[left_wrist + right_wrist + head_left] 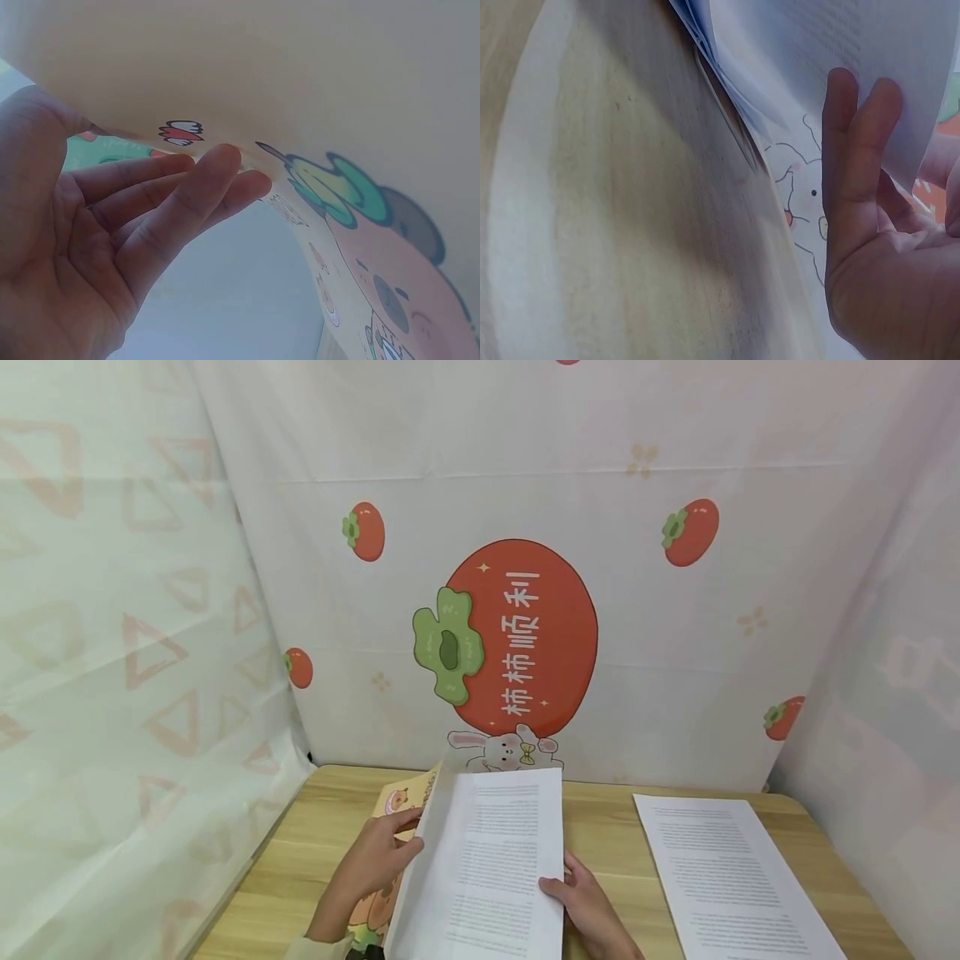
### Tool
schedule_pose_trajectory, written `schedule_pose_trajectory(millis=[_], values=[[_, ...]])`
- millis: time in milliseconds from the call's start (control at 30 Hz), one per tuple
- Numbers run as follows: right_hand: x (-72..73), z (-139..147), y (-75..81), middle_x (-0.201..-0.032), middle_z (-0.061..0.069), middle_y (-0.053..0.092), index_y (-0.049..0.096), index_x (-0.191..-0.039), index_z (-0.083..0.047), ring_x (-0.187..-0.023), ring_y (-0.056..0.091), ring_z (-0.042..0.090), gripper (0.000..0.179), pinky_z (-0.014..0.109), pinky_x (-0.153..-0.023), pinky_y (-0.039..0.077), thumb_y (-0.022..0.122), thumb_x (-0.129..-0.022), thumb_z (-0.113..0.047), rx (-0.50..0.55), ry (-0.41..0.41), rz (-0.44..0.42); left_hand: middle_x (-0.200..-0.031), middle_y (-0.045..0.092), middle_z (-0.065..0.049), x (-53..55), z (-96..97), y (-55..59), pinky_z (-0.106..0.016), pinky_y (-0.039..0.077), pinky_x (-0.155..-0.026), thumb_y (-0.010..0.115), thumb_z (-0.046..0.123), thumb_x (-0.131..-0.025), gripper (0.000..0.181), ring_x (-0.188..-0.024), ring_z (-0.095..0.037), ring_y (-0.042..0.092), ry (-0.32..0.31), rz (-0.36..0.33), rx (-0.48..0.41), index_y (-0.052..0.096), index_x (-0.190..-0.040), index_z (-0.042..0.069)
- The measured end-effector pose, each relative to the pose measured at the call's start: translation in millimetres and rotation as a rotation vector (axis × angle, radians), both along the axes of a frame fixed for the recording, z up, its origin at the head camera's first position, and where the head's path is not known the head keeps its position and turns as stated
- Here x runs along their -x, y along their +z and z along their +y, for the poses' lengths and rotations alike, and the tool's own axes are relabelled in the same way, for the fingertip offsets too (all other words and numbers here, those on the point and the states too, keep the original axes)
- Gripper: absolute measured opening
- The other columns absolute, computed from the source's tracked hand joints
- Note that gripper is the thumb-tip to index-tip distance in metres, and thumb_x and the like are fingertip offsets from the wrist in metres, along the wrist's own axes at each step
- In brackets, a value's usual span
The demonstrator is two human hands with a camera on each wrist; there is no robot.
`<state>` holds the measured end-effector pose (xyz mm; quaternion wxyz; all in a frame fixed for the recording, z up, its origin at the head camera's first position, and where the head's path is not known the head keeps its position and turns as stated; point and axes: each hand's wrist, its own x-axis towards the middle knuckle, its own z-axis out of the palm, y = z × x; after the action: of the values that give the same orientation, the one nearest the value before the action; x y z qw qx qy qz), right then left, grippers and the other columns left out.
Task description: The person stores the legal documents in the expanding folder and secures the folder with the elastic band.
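A folder cover (390,902) printed with orange cartoon animals stands raised at an angle over the table. My left hand (375,858) pinches this cover near its edge; in the left wrist view its fingers (214,180) lie against the printed side. Printed sheets of paper (510,860) lean beside the cover, their left part overlapping its whitish inner side. At the sheets' right edge my right hand (588,902) grips them, thumb in front and fingers (855,150) behind.
Another printed sheet (731,877) lies flat on the wooden table (615,827) at the right. A white cloth backdrop (637,627) with persimmon and rabbit prints rises behind the table's far edge. More cloth (112,693) hangs along the left side.
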<state>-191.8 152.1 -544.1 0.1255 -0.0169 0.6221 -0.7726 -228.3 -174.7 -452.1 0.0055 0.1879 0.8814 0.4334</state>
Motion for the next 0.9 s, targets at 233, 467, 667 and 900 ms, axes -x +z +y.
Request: schedule_pose_trajectory(millis=[233, 467, 667, 900], values=[[0.0, -2, -1.1, -0.112, 0.015, 0.07, 0.027, -0.155, 0.012, -0.096, 0.071, 0.03, 0.067, 0.041, -0.075, 0.06, 0.06, -0.1, -0.007, -0.012, 0.01, -0.015, -0.133, 0.061, -0.03, 0.5, 0.6, 0.2, -0.031, 0.058, -0.07, 0.057, 0.007, -0.098, 0.048, -0.093, -0.029, 0.075, -0.007, -0.005, -0.004, 0.055, -0.143, -0.008], [5.9, -12, -3.7, -0.111, 0.016, 0.07, 0.027, -0.155, 0.012, -0.096, 0.072, 0.031, 0.067, 0.041, -0.074, 0.06, 0.061, -0.1, -0.007, -0.005, 0.006, -0.014, -0.133, 0.062, -0.03, 0.0, 1.1, 0.1, -0.029, 0.057, -0.067, 0.057, 0.007, -0.098, 0.048, -0.092, -0.028, 0.075, -0.01, -0.007, -0.001, 0.054, -0.144, -0.008], [12.0, -20, -4.3, -0.109, 0.014, 0.07, 0.034, -0.154, 0.01, -0.093, 0.072, 0.029, 0.063, 0.039, -0.074, 0.059, 0.061, -0.101, -0.013, -0.133, 0.006, 0.056, -0.132, 0.063, -0.028, -0.8, 0.9, 0.3, -0.032, 0.059, -0.073, 0.058, 0.007, -0.098, 0.048, -0.092, -0.028, 0.075, 0.001, -0.002, 0.003, 0.055, -0.143, -0.008], [11.3, -15, 2.2, -0.11, 0.014, 0.065, 0.031, -0.155, 0.009, -0.086, 0.067, 0.025, 0.062, 0.038, -0.064, 0.056, 0.052, -0.1, -0.01, -0.219, -0.01, 0.007, -0.133, 0.062, -0.028, -1.7, 1.7, 0.8, -0.031, 0.058, -0.065, 0.058, 0.007, -0.098, 0.048, -0.094, -0.028, 0.075, 0.005, -0.016, -0.008, 0.054, -0.144, -0.008]])
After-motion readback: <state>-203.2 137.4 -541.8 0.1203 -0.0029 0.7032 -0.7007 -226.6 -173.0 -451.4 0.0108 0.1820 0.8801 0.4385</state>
